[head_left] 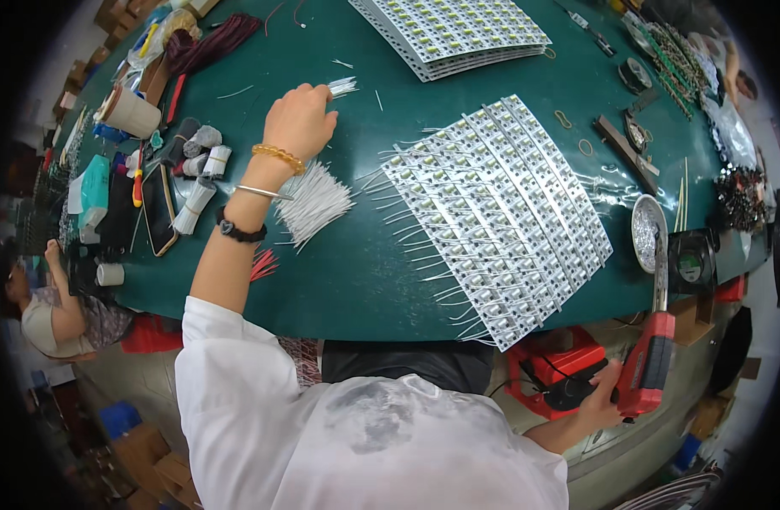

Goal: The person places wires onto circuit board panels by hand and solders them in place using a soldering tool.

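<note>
To the left of the LED circuit-board panel (505, 217), the left hand (298, 119), curled with its fingertips' hold unclear, seems to be picking up white wires (343, 86), which calls for separating one, while right of the panel the right hand (601, 401) meets a red-handled soldering gun (647, 367), grip unclear.

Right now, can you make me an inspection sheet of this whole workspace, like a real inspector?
Surface: green table, shiny, a few loose wires lying on it.
Job's things: white wire pile; patterned board sheet with wires poking out along its left side; board stack at the far edge.
Clutter: rubber band; yellow-and-red-handled tool.
Hands: left hand at a small wire bunch; right hand at the red tool; neither grip clear.
Cables: dark red wire bundle, far left.
Surroundings: another person at left; cardboard boxes.
</note>
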Tool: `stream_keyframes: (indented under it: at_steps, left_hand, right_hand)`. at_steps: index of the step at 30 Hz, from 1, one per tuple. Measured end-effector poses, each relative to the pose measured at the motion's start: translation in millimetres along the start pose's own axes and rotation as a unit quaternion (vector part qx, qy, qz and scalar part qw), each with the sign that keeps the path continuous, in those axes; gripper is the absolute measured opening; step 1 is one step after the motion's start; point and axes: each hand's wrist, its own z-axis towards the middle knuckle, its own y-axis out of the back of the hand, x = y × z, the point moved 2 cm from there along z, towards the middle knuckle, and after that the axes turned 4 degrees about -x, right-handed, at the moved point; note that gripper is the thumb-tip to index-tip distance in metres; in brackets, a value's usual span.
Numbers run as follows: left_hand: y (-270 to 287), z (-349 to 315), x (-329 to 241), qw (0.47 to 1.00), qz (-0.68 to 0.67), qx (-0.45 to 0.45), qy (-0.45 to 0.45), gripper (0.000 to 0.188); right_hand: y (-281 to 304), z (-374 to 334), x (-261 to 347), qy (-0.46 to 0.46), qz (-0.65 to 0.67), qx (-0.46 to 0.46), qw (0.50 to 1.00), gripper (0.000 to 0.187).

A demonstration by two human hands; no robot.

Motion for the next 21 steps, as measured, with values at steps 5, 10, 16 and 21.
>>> stream_keyframes:
  at_steps: [5, 10, 16, 21]
  left_hand:
    - [-32, 27, 10, 0.989, 0.088, -0.085, -0.081, 0.018]
    - [-48, 50, 13, 0.983, 0.127, -0.093, -0.091, 0.01]
    - [-46, 50, 14, 0.979, 0.126, -0.063, -0.147, 0.009]
    - [-39, 43, 8, 0.982, 0.105, -0.051, -0.147, 0.008]
  right_hand:
    - [14, 19, 19, 0.049, -0.088, -0.014, 0.995, 0.015]
    - [25, 9, 0, 0.009, -0.091, 0.005, 0.996, 0.014]
    - [25, -15, -23, -0.08, -0.025, 0.089, 0.992, 0.039]
    - [21, -26, -28, -0.055, -0.005, 0.084, 0.995, 0.013]
